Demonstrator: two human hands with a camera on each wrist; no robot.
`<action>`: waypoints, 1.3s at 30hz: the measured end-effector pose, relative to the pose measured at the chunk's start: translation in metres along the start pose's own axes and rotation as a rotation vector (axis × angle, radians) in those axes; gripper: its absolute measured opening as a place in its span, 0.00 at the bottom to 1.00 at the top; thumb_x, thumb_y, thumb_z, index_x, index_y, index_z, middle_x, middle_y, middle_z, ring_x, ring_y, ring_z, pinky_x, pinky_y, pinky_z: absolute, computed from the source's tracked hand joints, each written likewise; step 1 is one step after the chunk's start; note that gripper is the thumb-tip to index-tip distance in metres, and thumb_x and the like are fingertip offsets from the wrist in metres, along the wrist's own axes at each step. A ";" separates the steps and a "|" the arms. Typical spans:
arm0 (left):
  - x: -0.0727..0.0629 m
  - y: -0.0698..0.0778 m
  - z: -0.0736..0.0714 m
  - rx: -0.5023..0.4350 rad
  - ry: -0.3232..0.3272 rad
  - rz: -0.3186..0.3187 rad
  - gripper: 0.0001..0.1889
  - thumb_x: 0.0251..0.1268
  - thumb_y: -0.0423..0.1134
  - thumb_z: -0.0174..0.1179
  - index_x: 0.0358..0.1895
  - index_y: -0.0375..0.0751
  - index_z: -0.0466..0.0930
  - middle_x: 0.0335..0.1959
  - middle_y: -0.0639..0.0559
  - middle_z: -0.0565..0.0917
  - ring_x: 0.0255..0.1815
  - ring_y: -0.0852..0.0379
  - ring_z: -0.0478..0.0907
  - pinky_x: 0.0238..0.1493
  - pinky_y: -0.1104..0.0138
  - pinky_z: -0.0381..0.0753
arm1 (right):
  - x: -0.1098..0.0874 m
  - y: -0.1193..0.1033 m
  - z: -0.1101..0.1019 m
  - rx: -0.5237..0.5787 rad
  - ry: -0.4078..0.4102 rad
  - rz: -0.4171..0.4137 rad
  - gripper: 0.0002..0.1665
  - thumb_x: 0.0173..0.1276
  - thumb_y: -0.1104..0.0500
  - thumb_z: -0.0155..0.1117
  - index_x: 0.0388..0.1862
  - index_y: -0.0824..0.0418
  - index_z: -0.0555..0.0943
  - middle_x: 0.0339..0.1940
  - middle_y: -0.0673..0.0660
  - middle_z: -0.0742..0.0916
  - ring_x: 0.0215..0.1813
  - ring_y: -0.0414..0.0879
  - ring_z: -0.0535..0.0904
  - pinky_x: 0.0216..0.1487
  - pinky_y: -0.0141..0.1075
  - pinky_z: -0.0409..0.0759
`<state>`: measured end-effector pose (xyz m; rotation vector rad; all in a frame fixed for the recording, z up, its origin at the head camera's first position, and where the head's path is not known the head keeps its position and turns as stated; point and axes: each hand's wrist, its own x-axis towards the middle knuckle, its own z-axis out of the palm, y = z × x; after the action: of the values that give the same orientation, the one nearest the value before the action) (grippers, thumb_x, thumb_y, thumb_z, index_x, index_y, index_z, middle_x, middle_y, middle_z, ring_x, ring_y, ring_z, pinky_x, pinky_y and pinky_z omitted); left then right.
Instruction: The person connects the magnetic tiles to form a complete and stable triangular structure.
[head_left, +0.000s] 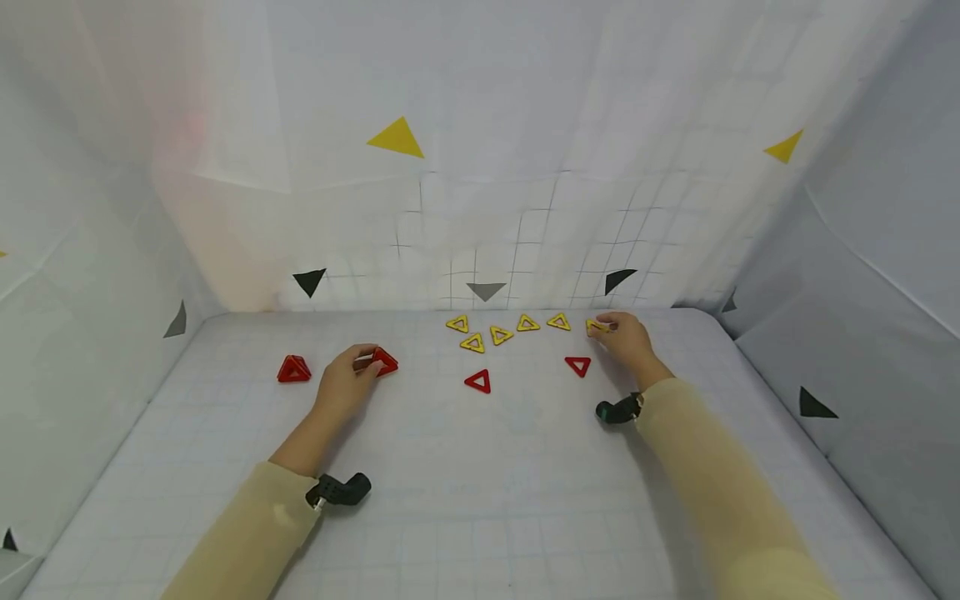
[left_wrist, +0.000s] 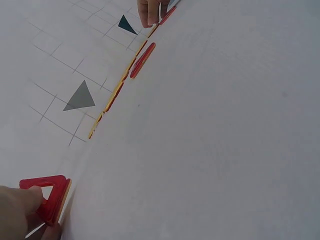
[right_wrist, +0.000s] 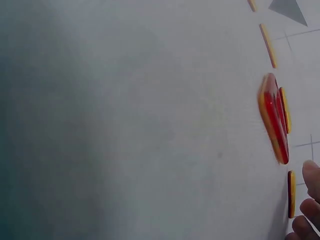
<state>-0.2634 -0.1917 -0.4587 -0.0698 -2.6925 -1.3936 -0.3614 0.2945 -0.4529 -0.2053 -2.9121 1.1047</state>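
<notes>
Head view: left of centre, the left hand [head_left: 347,385] is gripping a red piece [head_left: 386,361] in its fingers; right of centre, the right hand [head_left: 626,337] is partly covering a yellow triangle [head_left: 592,325], whether pinching it I cannot tell. The worktop's [head_left: 480,483] far edge is running just behind. Left wrist view is exposing the red piece's yellow rim [left_wrist: 65,200]. Two red triangles [head_left: 487,382] are lying between the hands.
</notes>
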 end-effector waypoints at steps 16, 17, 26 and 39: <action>0.001 -0.004 -0.009 0.089 -0.052 0.019 0.21 0.76 0.36 0.55 0.68 0.36 0.72 0.61 0.36 0.78 0.64 0.40 0.74 0.65 0.49 0.71 | 0.004 -0.008 0.010 -0.139 -0.001 0.021 0.29 0.72 0.53 0.64 0.65 0.70 0.76 0.62 0.68 0.79 0.65 0.62 0.71 0.68 0.53 0.67; 0.001 -0.004 -0.009 0.090 -0.053 0.020 0.21 0.76 0.36 0.55 0.68 0.36 0.72 0.62 0.36 0.78 0.64 0.39 0.74 0.65 0.49 0.71 | 0.003 -0.008 0.009 -0.147 -0.004 0.023 0.29 0.72 0.53 0.64 0.64 0.70 0.76 0.62 0.68 0.79 0.65 0.62 0.71 0.68 0.53 0.67; 0.000 0.004 -0.009 0.075 -0.036 0.004 0.23 0.76 0.39 0.57 0.69 0.38 0.71 0.64 0.36 0.75 0.65 0.39 0.72 0.65 0.49 0.71 | 0.004 -0.004 0.000 -0.176 -0.074 0.040 0.29 0.72 0.53 0.64 0.65 0.70 0.75 0.61 0.68 0.79 0.62 0.61 0.73 0.65 0.54 0.70; -0.009 0.046 0.012 0.081 0.093 0.133 0.20 0.69 0.40 0.65 0.60 0.36 0.79 0.56 0.37 0.79 0.52 0.42 0.76 0.56 0.52 0.76 | -0.002 -0.005 -0.018 -0.227 -0.168 0.058 0.30 0.70 0.51 0.67 0.62 0.70 0.76 0.58 0.68 0.80 0.58 0.61 0.74 0.62 0.54 0.72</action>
<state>-0.2514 -0.1558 -0.4292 -0.1699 -2.6119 -1.2189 -0.3592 0.3027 -0.4365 -0.2116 -3.1998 0.8335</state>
